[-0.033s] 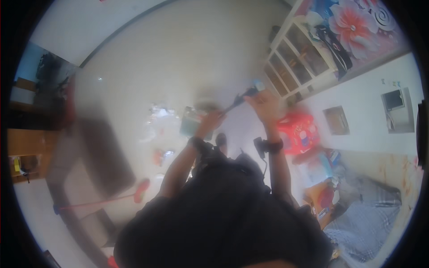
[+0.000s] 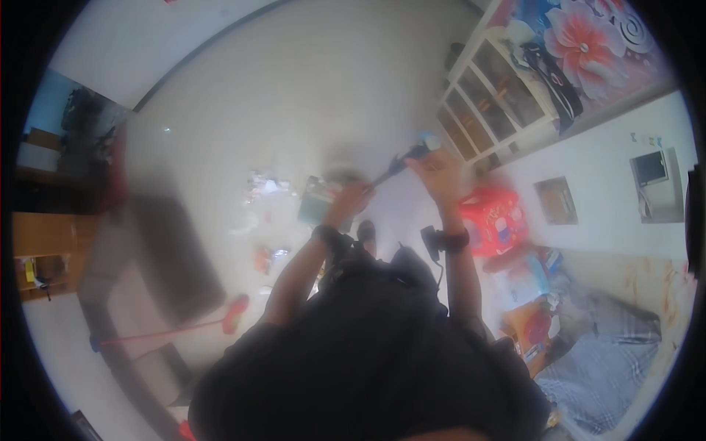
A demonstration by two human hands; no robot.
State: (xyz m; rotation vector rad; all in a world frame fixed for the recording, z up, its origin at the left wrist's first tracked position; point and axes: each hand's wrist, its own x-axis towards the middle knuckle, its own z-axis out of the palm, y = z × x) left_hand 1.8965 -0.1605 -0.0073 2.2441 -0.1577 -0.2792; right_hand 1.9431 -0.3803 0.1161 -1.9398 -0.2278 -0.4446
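Note:
A dark, slender, rod-like thing (image 2: 396,165) with a thicker far end slants between my two hands; haze blurs its exact kind. My left hand (image 2: 351,202) is closed around its lower, nearer end. Higher up and to the right, my right hand (image 2: 439,174) grips it near the thicker end with bent fingers. A small light-blue patch (image 2: 429,140) shows just beyond the right fingers; I cannot tell whether it belongs to the held thing. Just left of my left hand, a pale green boxy thing (image 2: 314,203) sits below on the floor, partly covered by the hand.
A red patterned container (image 2: 496,220) stands right of my right forearm. White-framed glass doors (image 2: 489,99) are at the upper right. On the left lie a brown bench-like block (image 2: 176,257) and a red long-handled broom (image 2: 234,314). Plaid cloth (image 2: 603,367) covers the lower right.
The whole view has shifted very slightly. Both hands keep the same hold on the dark rod-like thing.

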